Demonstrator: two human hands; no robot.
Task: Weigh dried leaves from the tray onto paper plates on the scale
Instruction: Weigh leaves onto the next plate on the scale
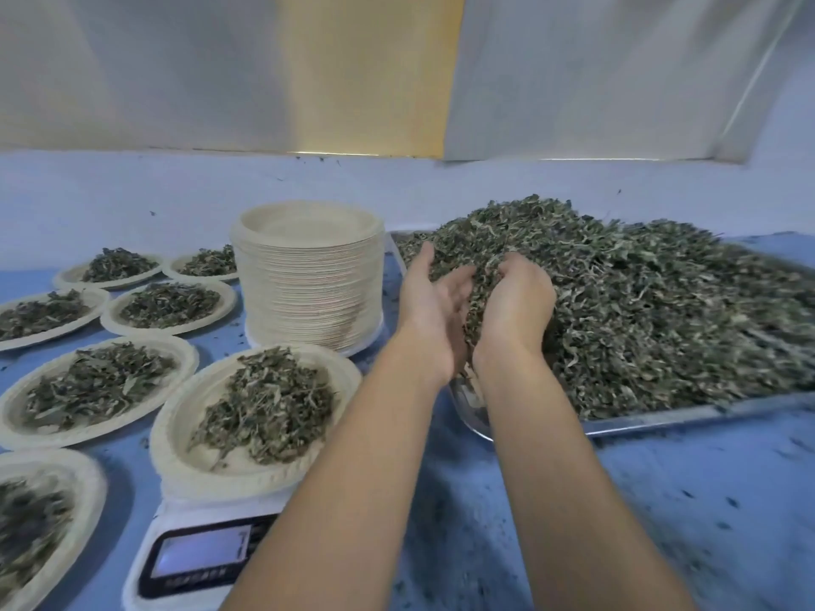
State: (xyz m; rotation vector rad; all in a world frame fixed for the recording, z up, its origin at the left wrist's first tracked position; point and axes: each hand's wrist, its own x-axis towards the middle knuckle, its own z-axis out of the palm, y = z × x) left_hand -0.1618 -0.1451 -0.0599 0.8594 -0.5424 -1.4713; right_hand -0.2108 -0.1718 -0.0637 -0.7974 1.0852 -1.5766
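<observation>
both hands, left & right, cupped w/ dried leaves over tray.

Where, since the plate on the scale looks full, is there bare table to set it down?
Bare table lies in front of the tray, right of the scale, though crumb-littered; the pale stretch behind the filled plates also looks free. Left of the scale it is crowded.
</observation>
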